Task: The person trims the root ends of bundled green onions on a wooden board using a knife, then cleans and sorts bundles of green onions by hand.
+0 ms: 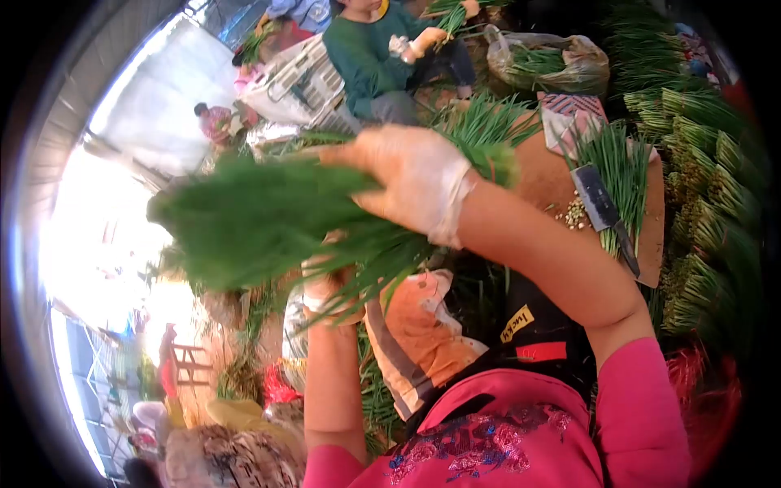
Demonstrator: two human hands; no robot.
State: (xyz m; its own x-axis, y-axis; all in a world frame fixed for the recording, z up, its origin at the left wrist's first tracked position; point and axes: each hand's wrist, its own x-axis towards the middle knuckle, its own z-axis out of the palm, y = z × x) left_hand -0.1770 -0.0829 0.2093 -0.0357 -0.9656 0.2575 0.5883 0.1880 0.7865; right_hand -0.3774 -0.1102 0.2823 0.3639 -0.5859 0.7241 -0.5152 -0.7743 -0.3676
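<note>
A big bunch of garlic chives (260, 215) stretches sideways in front of me, its leafy end to the left and blurred by motion. My right hand (411, 175), in a thin whitish glove, is closed over the top of the bunch, thumb on the near side. Below it, my left hand (324, 285) is closed at the underside of the bunch; hanging leaves hide most of its fingers. The paler stem end sticks out to the right, past my right wrist. A cleaver (602, 207) lies on other chives (622, 171) on a round board (545, 179).
Small cut stem pieces (576, 213) and a folded cloth (569, 114) lie on the board. Stacked chive bundles (708, 195) line the right side. Behind stand a plastic bag of chives (549, 61) and a white crate (305, 85). A co-worker in a green top (366, 61) handles chives opposite.
</note>
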